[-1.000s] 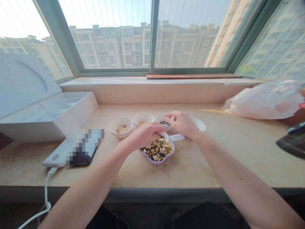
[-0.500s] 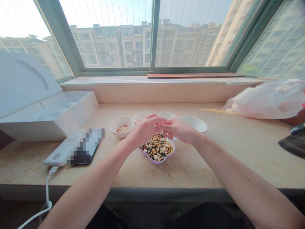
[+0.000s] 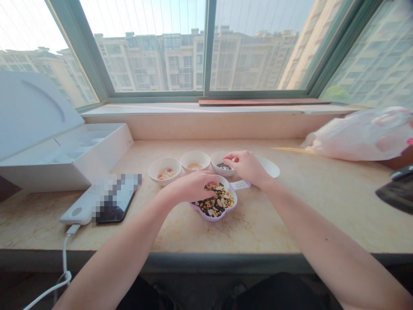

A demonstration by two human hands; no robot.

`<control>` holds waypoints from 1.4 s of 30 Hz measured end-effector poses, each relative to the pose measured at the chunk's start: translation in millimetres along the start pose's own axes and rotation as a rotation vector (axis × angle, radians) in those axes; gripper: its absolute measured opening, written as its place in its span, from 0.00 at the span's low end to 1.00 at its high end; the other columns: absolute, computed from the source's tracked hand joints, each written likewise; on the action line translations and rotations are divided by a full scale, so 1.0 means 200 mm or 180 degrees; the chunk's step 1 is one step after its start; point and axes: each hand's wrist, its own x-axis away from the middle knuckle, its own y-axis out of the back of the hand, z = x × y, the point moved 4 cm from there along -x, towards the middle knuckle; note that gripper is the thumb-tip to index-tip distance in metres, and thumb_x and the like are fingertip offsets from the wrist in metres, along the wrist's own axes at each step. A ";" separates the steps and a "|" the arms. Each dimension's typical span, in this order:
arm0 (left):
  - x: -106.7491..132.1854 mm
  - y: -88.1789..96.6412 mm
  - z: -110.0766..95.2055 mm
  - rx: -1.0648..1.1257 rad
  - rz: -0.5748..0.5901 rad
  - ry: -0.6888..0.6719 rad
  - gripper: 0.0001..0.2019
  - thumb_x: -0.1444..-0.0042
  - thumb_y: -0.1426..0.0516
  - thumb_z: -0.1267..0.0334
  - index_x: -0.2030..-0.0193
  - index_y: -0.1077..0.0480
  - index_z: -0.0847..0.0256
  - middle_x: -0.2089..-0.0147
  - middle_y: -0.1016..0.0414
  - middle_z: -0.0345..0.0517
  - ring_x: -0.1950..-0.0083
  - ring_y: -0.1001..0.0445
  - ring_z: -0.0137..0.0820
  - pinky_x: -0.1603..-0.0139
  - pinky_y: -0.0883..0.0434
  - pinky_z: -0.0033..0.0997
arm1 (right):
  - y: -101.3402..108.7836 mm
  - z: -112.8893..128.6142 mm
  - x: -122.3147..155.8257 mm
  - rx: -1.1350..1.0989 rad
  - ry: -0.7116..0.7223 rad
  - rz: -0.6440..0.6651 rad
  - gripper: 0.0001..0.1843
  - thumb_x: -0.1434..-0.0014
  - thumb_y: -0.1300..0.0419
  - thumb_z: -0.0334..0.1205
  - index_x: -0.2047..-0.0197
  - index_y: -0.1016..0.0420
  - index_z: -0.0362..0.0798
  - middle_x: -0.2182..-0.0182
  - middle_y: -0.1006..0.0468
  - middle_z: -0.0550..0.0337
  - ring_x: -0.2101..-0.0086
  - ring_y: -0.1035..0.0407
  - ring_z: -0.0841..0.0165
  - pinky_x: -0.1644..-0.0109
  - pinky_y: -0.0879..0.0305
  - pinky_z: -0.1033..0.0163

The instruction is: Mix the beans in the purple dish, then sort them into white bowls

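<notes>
A: What's the beige stone-look counter (image 3: 290, 215) carrying?
B: Handled, lilac-rimmed, lobed dish (image 3: 213, 218), sitting nr its ctr.
A: L hand (image 3: 198, 186)?
B: Fingers curling over dish, thumb standing apart; can't tell if gripping anything.
A: R hand (image 3: 247, 165)?
B: Fingertips bunching over round white bowl (image 3: 222, 173), third from L; can't tell re grip.
A: Smallest stuff?
B: Yellow, blk & white beans (image 3: 219, 204) filling dish; dark seeds (image 3: 223, 166) lying in bowl.
</notes>
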 end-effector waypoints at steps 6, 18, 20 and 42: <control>-0.01 -0.03 -0.04 -0.0115 0.0696 -0.0281 0.12 0.43 0.36 0.65 0.52 0.21 0.59 0.47 0.22 0.47 0.47 0.24 0.38 0.45 0.29 0.32 | 0.00 -0.04 -0.02 0.0647 0.0281 -0.0035 0.13 0.37 0.41 0.35 0.57 0.13 0.47 0.59 0.14 0.52 0.60 0.23 0.60 0.50 0.31 0.58; -0.02 -0.04 0.01 0.0238 0.0773 0.0162 0.14 0.42 0.42 0.73 0.54 0.19 0.58 0.52 0.17 0.44 0.54 0.22 0.34 0.52 0.30 0.29 | -0.02 -0.04 -0.01 0.0794 0.0247 0.0118 0.12 0.35 0.39 0.38 0.56 0.14 0.48 0.55 0.14 0.54 0.58 0.23 0.59 0.48 0.31 0.57; -0.02 -0.04 0.01 0.0261 0.0766 0.0199 0.14 0.42 0.43 0.74 0.56 0.19 0.58 0.52 0.16 0.44 0.54 0.22 0.33 0.51 0.30 0.28 | -0.03 -0.04 -0.01 0.0768 0.0243 0.0136 0.12 0.35 0.39 0.39 0.56 0.14 0.49 0.55 0.15 0.54 0.58 0.23 0.60 0.48 0.31 0.57; 0.00 0.12 0.03 0.0191 -0.1690 0.0368 0.08 0.34 0.40 0.65 0.54 0.19 0.55 0.56 0.15 0.41 0.55 0.19 0.32 0.49 0.27 0.32 | -0.08 0.12 0.09 -0.1986 -0.0290 0.1704 0.20 0.41 0.34 0.55 0.59 0.17 0.45 0.67 0.18 0.55 0.75 0.32 0.73 0.75 0.39 0.68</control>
